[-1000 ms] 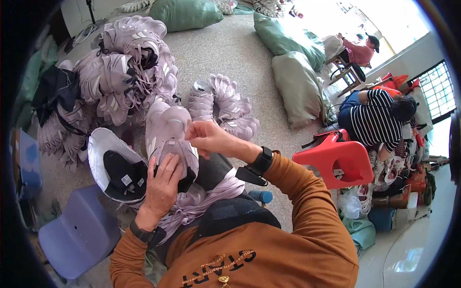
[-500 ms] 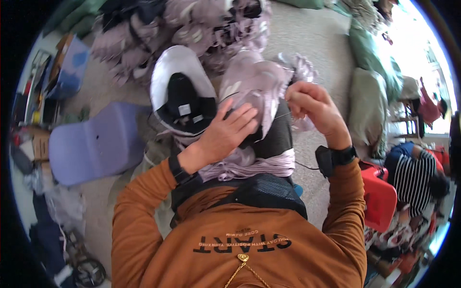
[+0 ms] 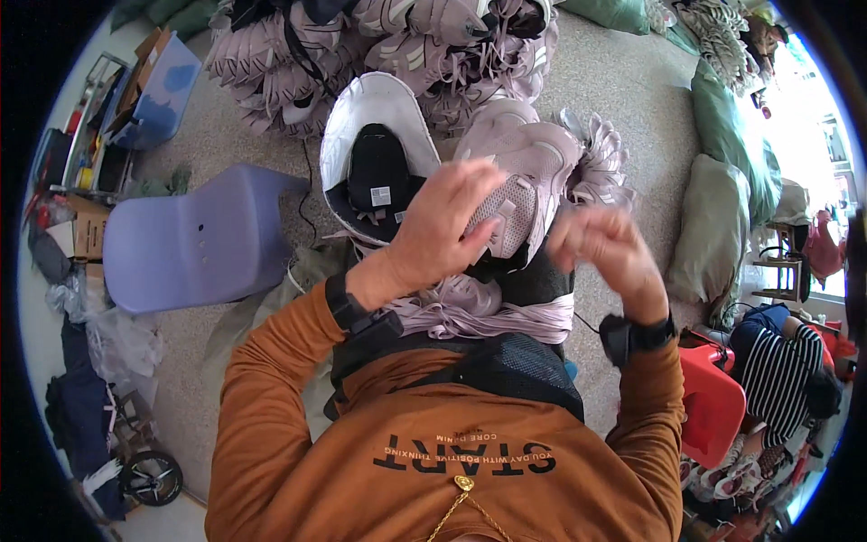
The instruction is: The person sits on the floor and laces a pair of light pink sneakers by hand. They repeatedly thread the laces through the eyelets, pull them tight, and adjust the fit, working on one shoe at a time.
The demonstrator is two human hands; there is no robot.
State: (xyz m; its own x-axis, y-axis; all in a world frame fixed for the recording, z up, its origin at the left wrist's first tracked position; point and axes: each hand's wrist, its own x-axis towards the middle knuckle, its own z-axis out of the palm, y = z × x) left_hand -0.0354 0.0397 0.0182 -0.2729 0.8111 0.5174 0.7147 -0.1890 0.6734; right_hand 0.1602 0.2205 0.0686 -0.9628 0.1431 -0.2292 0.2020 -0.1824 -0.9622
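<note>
Left hand (image 3: 433, 226) shifted, spread, empty, right hand (image 3: 609, 251) curled, contents unclear, speckled floor (image 3: 646, 108), chair (image 3: 172, 239)

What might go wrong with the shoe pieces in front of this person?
The pale pink mesh shoe upper might slip, since the left hand is open over it and the right hand is beside it. The bundled pale pink strands lying close below could perhaps snag or tangle.
</note>
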